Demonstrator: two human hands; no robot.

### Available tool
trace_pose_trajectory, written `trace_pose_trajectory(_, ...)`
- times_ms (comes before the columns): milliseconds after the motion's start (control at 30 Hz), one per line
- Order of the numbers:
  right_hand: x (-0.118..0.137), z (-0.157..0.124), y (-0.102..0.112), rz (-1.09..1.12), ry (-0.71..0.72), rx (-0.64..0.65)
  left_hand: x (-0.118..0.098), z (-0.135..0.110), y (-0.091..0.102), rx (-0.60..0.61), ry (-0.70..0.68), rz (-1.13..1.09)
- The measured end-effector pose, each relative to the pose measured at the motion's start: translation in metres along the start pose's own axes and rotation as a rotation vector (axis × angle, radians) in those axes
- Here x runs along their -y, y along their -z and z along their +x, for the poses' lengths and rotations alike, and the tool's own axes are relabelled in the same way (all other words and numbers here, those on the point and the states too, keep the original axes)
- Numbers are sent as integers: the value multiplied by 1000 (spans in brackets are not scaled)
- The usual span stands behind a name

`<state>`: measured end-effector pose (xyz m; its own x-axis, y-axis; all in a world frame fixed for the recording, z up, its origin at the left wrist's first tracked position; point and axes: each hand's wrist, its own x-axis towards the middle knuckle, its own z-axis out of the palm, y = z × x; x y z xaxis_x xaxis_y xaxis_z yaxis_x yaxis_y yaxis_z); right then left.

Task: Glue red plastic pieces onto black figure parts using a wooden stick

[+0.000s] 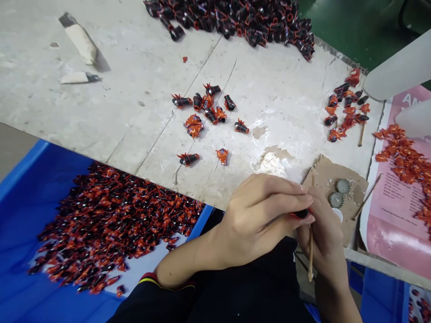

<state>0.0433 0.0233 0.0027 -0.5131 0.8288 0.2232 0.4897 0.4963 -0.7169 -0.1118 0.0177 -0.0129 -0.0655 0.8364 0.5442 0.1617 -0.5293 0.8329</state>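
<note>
My left hand [259, 215] is closed in a pinch on a small black-and-red piece [301, 214] at the near table edge. My right hand [325, 237] sits just behind it, fingers wrapped round a thin wooden stick [310, 251] that points down. The two hands touch at the fingertips. Loose black-and-orange pieces [207, 107] lie scattered on the worn white table [134, 89] in front of me.
A blue bin [30, 188] at lower left holds a heap of the same pieces. A large pile [242, 18] lies at the far edge, a smaller cluster [346, 103] at right. Cardboard with two round caps [338, 193] and a pink sheet [397, 202] with orange bits sit right.
</note>
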Motion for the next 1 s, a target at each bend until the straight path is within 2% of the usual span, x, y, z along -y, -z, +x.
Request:
trace_pose_trajectory(133, 0, 4, 5, -84, 28, 10, 0, 4, -1, 22, -41, 4)
trace_pose_trajectory(200, -2, 3, 10, -150, 27, -22, 1, 8, 4, 27, -50, 46)
trace_pose_trajectory(267, -8, -1, 19, -224, 0, -82, 5, 15, 17, -23, -34, 168)
trace_pose_trajectory(333, -18, -8, 33, -290, -31, -153, 14, 25, 37, -137, 4, 374)
trace_pose_trajectory(400, -32, -19, 51, -345, -31, -204, 25, 37, 59, -200, 54, 606)
trace_pose_trajectory(500, -56, -39, 75, -418, 6, -225, 35, 62, 86, -82, 95, 845)
trace_pose_trajectory(567, -73, -52, 85, -472, 14, -232, 37, 84, 91, 31, 95, 931)
trace_pose_trajectory(667, -96, -71, 92, -522, 24, -274, 40, 127, 75, 274, 160, 1036)
trace_pose_trajectory(767, -113, -88, 90, -511, 55, -350, 57, 177, 39, 493, 236, 1068)
trace_pose_trajectory(800, -116, -93, 88, -496, 64, -374, 64, 192, 25, 529, 264, 1067)
trace_pose_trajectory(900, -117, -100, 80, -422, 60, -450, 86, 226, -18, 533, 255, 1057)
trace_pose_trajectory(1000, -111, -100, 74, -386, 87, -487, 100, 240, -52, 528, 255, 1043)
